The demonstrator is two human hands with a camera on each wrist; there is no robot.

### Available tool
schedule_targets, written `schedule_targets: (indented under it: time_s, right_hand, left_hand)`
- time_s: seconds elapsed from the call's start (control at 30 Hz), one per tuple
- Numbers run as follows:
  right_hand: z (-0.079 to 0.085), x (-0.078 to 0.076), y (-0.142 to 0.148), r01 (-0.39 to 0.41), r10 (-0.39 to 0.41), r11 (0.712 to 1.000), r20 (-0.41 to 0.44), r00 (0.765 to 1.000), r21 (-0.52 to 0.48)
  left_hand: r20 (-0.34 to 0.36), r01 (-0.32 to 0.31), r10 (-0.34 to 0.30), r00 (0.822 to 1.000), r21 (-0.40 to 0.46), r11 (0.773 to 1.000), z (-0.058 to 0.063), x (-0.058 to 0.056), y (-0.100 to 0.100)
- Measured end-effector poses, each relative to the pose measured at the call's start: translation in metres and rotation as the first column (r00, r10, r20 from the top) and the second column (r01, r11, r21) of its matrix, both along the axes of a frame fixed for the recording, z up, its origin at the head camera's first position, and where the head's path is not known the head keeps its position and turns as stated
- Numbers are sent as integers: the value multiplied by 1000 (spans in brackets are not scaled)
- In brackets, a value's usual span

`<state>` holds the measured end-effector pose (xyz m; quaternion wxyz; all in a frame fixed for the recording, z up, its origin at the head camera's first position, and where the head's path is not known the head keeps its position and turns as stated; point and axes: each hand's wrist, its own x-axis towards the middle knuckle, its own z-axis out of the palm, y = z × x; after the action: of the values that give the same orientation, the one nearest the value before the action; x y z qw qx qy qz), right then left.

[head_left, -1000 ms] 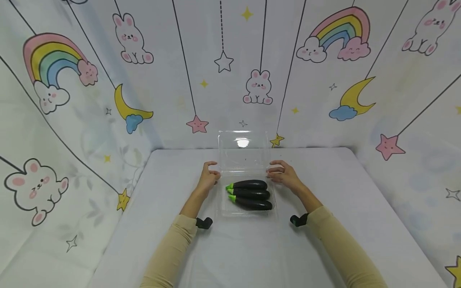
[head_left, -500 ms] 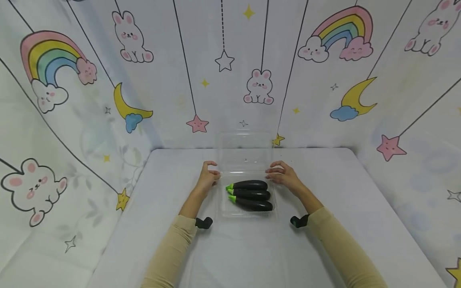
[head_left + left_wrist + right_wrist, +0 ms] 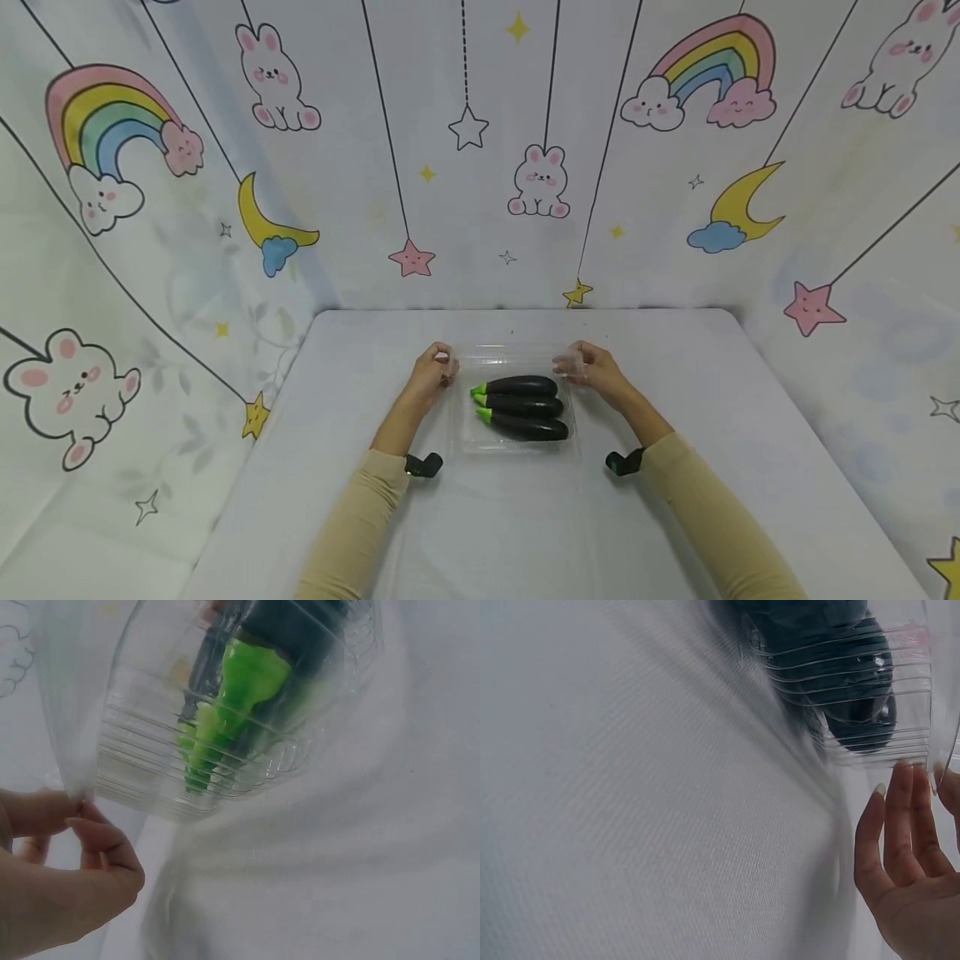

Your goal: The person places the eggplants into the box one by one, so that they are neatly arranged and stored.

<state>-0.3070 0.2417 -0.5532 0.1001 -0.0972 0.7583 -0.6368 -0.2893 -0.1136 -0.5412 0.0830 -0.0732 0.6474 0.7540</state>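
A clear plastic hinged container (image 3: 468,429) lies on the white table, holding three dark eggplants (image 3: 525,406) side by side, green stems to the left. Its transparent lid (image 3: 506,354) is tilted up at the far side, seen nearly edge-on. At the far left corner my left hand (image 3: 433,368) pinches the lid's edge between thumb and finger, plain in the left wrist view. My right hand (image 3: 596,371) is at the far right corner, partly behind the lid. In the right wrist view its fingertips (image 3: 902,776) touch the ribbed wall, with another digit across the plastic edge.
White cloth covers the table (image 3: 337,358). A curtain (image 3: 360,167) printed with rabbits, stars and rainbows hangs behind and along both sides. A black camera mount sits at each wrist, the left mount (image 3: 425,465) and the right mount (image 3: 624,462).
The lid stood upright behind the eggplants earlier; now it has swung forward and lower, its edge towards the head camera. My hands have shifted only slightly at its corners. The eggplants have not moved.
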Motion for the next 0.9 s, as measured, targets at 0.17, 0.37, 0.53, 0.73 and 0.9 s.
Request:
schedule_targets:
  time_s: [0.17, 0.37, 0.53, 0.73, 0.9]
  right_hand:
    - [0, 2, 0, 21, -21, 1000, -15, 1000, 22]
    - [1, 4, 1, 5, -4, 1000, -20, 1000, 30]
    - [-1, 5, 4, -10, 10, 999, -3, 1000, 31]
    - [-1, 7, 8, 4, 2, 994, -52, 999, 108]
    - [-2, 10, 9, -10, 26, 994, -144, 989, 113]
  left_hand:
    - [-16, -10, 9, 1000, -13, 1000, -3, 1, -1]
    - [-40, -7, 7, 999, -5, 1000, -6, 1, -2]
    - [-50, -18, 19, 999, 30, 999, -8, 2, -2]
    - [-42, -27, 29, 999, 51, 998, -9, 2, -3]
    - [-29, -37, 37, 999, 30, 999, -8, 5, -4]
